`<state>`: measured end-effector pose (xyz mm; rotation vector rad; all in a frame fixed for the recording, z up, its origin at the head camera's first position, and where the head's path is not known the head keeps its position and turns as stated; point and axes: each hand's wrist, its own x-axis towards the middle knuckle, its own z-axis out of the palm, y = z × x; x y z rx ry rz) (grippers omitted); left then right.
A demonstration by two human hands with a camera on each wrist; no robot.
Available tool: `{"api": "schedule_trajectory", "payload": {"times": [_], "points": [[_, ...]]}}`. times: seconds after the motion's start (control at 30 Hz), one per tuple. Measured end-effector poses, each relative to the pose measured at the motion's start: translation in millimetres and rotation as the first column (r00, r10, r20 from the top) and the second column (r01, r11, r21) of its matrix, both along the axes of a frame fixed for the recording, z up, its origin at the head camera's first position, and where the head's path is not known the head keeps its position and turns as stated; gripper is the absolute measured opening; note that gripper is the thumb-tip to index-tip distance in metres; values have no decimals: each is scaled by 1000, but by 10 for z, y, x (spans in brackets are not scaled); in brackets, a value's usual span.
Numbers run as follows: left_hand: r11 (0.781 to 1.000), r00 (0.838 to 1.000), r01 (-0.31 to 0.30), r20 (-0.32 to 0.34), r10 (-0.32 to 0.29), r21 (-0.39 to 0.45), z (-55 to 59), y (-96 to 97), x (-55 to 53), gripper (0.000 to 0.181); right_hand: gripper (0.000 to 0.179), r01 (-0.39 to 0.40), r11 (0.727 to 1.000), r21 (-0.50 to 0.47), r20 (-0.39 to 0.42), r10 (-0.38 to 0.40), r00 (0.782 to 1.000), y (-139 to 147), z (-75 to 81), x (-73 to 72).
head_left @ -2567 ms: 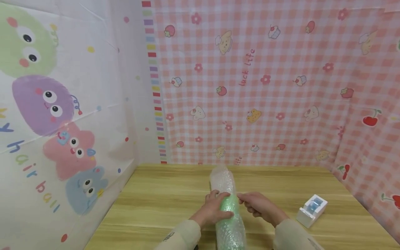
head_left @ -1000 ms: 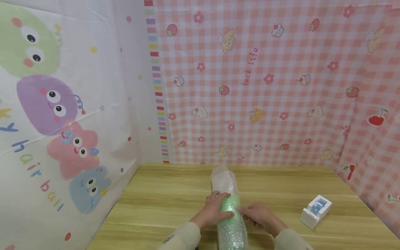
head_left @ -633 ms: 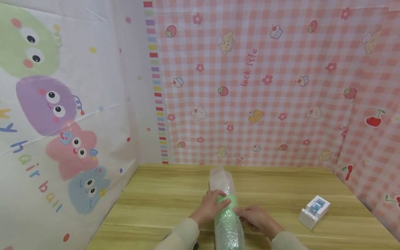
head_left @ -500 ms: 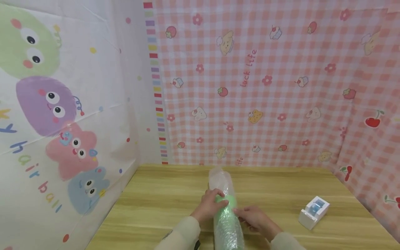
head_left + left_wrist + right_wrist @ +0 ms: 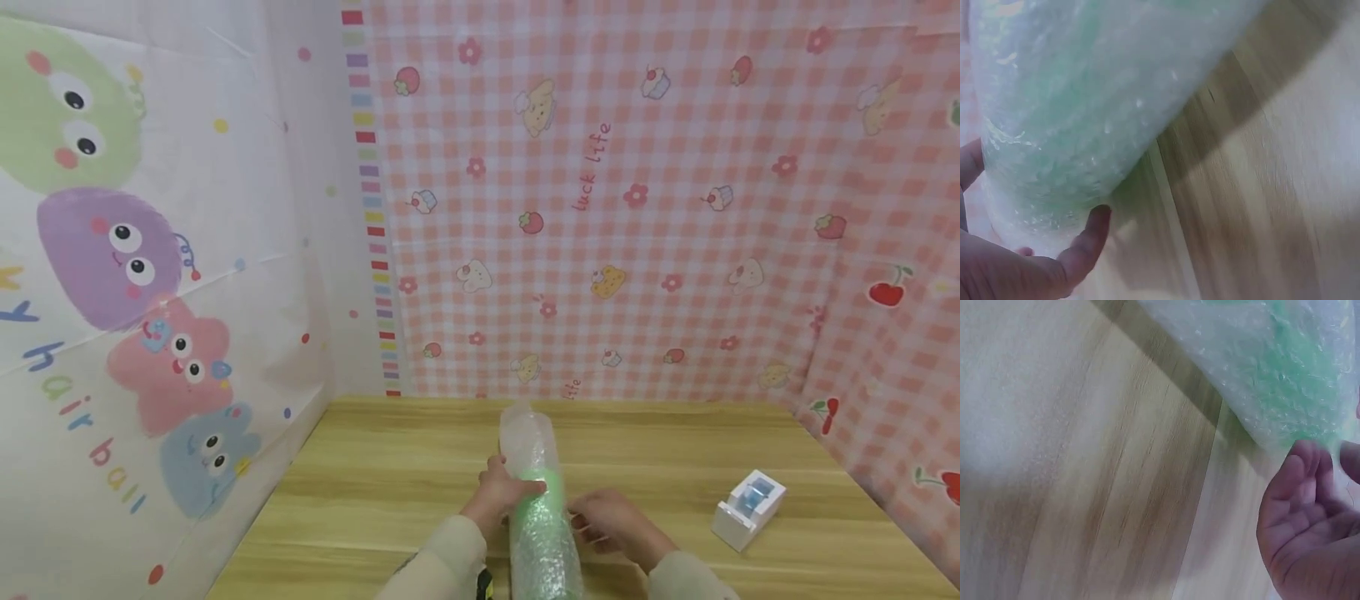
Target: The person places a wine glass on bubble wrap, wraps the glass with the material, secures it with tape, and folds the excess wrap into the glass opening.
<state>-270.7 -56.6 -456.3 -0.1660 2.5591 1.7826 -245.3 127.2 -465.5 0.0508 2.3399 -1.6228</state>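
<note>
A long bundle in clear bubble wrap point(image 5: 546, 542), with something green showing through its middle, lies lengthwise on the table. My left hand point(image 5: 497, 493) grips it from the left, thumb over the top and fingers along its far-left side. The left wrist view shows the wrap point(image 5: 1072, 112) bulging between spread thumb and fingers point(image 5: 1088, 247). On the other side, my right hand point(image 5: 611, 521) stays close to the bundle's right edge, fingers loosely bent. Its fingertips are right at the wrap in the right wrist view, where the thumb point(image 5: 1350, 459) stands apart from the fingers.
A white tape dispenser point(image 5: 750, 510) with a blue roll of tape stands on the wooden table point(image 5: 390, 467) at the right. A pink checked cloth point(image 5: 600, 250) hangs behind the table, and a white cartoon-printed sheet point(image 5: 277, 250) is at the left.
My left hand has slid to the left side of the bundle, its fingers no longer across the top. The right hand has drawn slightly nearer the body. The bundle has shifted slightly left.
</note>
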Motion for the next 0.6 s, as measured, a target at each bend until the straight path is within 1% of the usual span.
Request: {"api": "schedule_trajectory", "payload": {"times": [0.03,0.07,0.1,0.17,0.2,0.27,0.3,0.37,0.53,0.6], "points": [[999,1000,9,22,-10,36,-3,-4,9,79,44,13,1000,-2,0,-13,1000,-4,-1,-7],[997,999,21,46,-24,72,-6,-9,17,78,53,9,1000,-25,0,-9,1000,-8,-7,-13],[994,997,32,67,-39,103,-11,-15,26,78,60,-11,998,-56,1,12,1000,-15,-16,-20],[990,991,61,109,-75,129,-20,-35,37,71,69,-70,991,-118,11,72,997,-31,-50,-32],[987,987,75,131,-93,140,-27,-43,37,66,71,-105,983,-148,17,109,994,-39,-71,-35],[987,978,101,170,-122,127,-38,-61,43,59,68,-159,968,-195,25,167,986,-48,-112,-42],[986,973,114,184,-136,122,-44,-70,44,57,67,-175,963,-203,26,184,983,-51,-128,-48],[983,967,136,201,-159,123,-57,-81,39,52,68,-173,969,-175,29,181,983,-56,-136,-47],[978,961,150,211,-179,148,-72,-92,29,53,68,-170,972,-162,58,181,982,-72,-91,-49],[977,959,155,216,-184,144,-63,-95,26,54,68,-185,967,-176,65,199,978,-66,-79,-58]]}}
